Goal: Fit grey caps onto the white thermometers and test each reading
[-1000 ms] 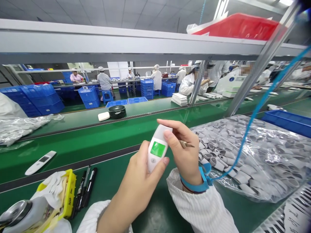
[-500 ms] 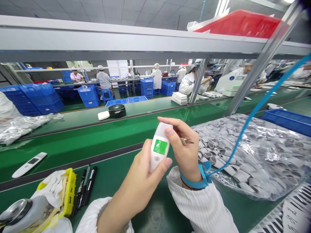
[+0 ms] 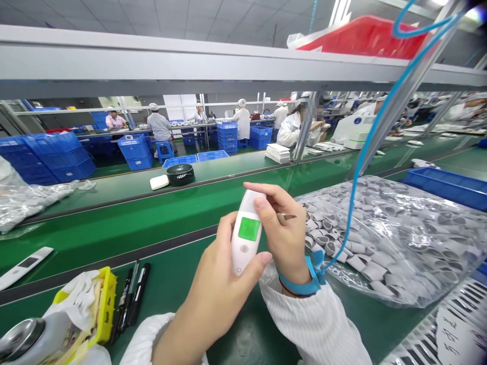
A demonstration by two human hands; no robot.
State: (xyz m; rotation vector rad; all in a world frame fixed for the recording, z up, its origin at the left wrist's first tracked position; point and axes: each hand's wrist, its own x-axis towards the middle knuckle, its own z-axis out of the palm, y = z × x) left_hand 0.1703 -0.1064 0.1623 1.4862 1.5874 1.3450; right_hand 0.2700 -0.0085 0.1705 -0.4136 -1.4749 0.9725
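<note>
A white handheld thermometer with a lit green screen stands tilted upright between my hands, its face toward me. My left hand is closed around its lower part, the thumb along the right side. At the upper end, my right hand pinches it between thumb and index finger. A thin pointed metal tool pokes out of the right hand's curled fingers; the rest of it is hidden. A blue wrist strap with a coiled blue cord circles my right wrist.
Another white thermometer lies on the green belt at left. Nearby are a yellow bin, a metal-topped bottle and black pens. A clear bag of grey-white plastic shells fills the right. Co-workers sit beyond.
The thermometer on the belt has slid left. The blue cord has swung left and upward. My hands keep the same hold, and the view has shifted slightly.
</note>
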